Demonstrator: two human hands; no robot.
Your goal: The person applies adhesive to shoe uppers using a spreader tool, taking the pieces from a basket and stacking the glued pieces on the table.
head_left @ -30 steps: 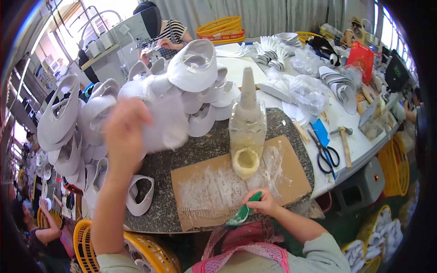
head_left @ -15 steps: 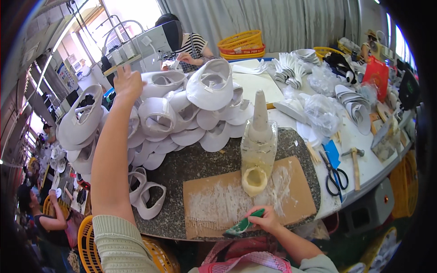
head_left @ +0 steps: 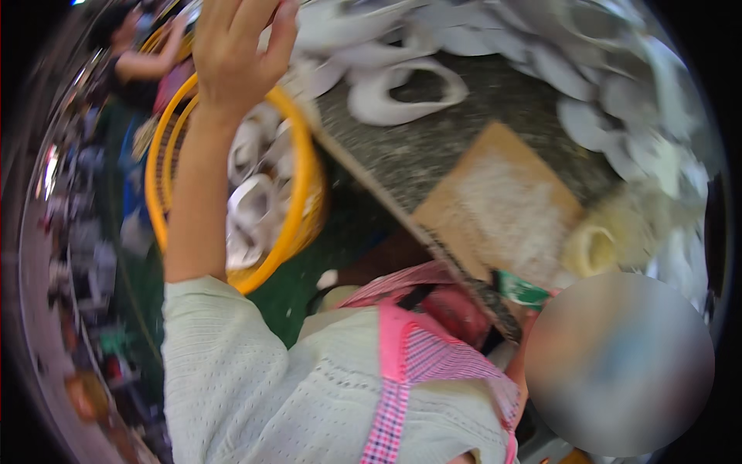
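Note:
My left hand (head_left: 239, 66) is raised past the yellow basket at upper left. Its fingers stretch upward with the thumb apart; the fingertips run off the top edge, and nothing plainly sits in them. White shoe uppers (head_left: 386, 108) with oval openings lie on the dark speckled tabletop beside it. My right hand (head_left: 532, 313) grips a green scraper (head_left: 522, 291) at the table's near edge, mostly hidden behind a blurred round patch. Close by, the cream-rimmed mouth of a translucent container (head_left: 591, 249) rests over a cardboard sheet (head_left: 464, 189) smeared with white.
A round yellow basket (head_left: 297, 224) holding more white uppers stands left of the table edge, above a green floor (head_left: 270, 313). A heap of white uppers (head_left: 595, 127) covers the far right of the table. Another person (head_left: 143, 66) works at upper left.
The whole view has swung left and down, bringing the basket and my apron into sight. My left arm has moved away from the heap of uppers. The scraper stays in my right hand.

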